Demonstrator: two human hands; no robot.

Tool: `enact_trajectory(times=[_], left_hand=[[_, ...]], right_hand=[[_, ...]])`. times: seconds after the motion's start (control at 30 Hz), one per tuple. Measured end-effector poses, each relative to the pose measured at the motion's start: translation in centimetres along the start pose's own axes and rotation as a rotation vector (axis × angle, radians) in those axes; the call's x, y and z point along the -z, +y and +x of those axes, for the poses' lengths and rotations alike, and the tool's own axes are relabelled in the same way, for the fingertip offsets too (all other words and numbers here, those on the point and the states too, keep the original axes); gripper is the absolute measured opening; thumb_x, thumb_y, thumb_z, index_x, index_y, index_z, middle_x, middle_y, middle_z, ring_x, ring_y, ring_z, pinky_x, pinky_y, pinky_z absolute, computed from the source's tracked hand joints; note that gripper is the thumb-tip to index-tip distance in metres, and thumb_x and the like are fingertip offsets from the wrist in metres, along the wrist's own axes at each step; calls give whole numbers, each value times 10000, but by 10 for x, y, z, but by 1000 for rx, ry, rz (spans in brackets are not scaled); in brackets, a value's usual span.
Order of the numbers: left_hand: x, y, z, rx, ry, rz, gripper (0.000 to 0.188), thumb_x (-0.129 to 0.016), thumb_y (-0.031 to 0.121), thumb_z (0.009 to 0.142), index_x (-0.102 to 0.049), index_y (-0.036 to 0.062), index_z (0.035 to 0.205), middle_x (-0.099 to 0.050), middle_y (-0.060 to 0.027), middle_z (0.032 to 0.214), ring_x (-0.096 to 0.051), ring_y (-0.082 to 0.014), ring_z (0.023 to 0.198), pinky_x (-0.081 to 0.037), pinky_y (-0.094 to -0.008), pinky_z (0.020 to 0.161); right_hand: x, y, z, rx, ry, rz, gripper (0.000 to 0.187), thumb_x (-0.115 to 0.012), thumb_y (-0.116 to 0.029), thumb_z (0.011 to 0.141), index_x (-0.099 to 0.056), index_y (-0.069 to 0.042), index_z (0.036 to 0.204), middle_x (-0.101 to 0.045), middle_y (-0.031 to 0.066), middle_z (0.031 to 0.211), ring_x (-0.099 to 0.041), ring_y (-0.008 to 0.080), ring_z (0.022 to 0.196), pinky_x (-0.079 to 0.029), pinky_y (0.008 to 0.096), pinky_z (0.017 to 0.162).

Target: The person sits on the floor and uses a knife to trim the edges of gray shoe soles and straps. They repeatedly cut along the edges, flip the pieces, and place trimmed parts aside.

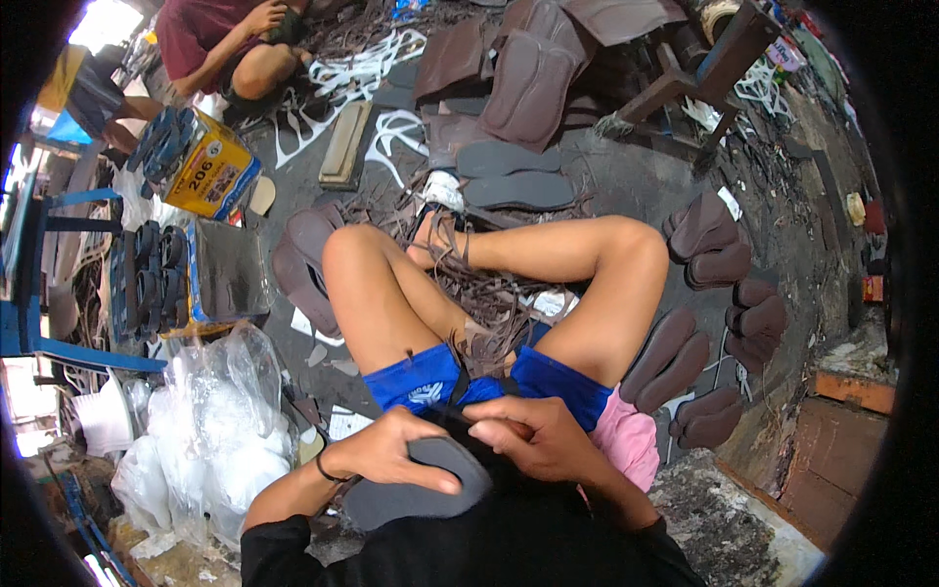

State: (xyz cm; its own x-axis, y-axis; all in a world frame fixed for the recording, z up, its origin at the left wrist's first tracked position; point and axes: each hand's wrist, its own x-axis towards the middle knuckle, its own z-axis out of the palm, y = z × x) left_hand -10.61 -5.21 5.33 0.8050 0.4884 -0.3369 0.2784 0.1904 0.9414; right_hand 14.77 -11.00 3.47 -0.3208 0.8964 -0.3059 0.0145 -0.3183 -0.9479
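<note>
My left hand [386,452] is wrapped round a dark grey sandal sole [401,501], held close to my black shirt, thumb across its face. Beside it, my right hand [540,442] is closed, with its fingers curled under; what they grip is mostly hidden. Dark brown strap strips [497,305] lie in a tangled heap between my bent legs. Past my foot rests a pair of grey soles [516,190]. Padded brown soles [665,360] lie in several small stacks to my right, and more brown soles [305,256] are by my left knee.
Clear plastic bags [220,430] with white contents stand at left, near a blue frame [88,354] and a yellow box [211,178]. White strap pieces [367,64], a wooden block [344,147] and a metal stand [675,83] are farther off. Another person [210,44] sits far left. Pink cloth [628,440] lies by my right thigh.
</note>
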Motion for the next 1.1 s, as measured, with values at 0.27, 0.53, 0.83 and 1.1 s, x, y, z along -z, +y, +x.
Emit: enact_trajectory(times=[0.27, 0.53, 0.83, 1.1], left_hand=[[112, 7, 111, -1389, -137, -1094, 416, -353, 371, 1077, -517, 42, 882, -566, -89, 762, -600, -211, 707, -497, -332, 653], [135, -37, 204, -342, 897, -404, 427, -512, 295, 1022, -559, 18, 1343, -630, -186, 1266, -602, -304, 1166, -484, -391, 999], [143, -134, 273, -179, 268, 983, 518, -682, 47, 756, -620, 27, 1270, -615, -229, 1291, -555, -398, 1228, -434, -435, 1064], [150, -126, 275, -396, 359, 958, 267, -632, -11, 828, -689, 0, 1089, -689, -210, 1052, -619, -403, 1032, -482, -441, 927]], right_hand=[[-25, 21, 47, -269, -195, 474, 289, -724, -200, 917, -626, -7, 1108, -669, 39, 831, -526, 68, 549, -454, 229, 510], [39, 21, 24, -89, 492, 490, 288, -768, -225, 881, -596, -20, 988, -569, 0, 622, -542, 90, 497, -437, 245, 452], [148, 58, -52, 20, 1311, 709, 287, -781, -314, 875, -555, -138, 902, -496, -28, 641, -487, 97, 495, -436, 268, 443], [300, 87, -137, 461, 1786, 781, 404, -823, -403, 820, -579, -83, 862, -554, 25, 689, -513, 144, 499, -464, 297, 441]])
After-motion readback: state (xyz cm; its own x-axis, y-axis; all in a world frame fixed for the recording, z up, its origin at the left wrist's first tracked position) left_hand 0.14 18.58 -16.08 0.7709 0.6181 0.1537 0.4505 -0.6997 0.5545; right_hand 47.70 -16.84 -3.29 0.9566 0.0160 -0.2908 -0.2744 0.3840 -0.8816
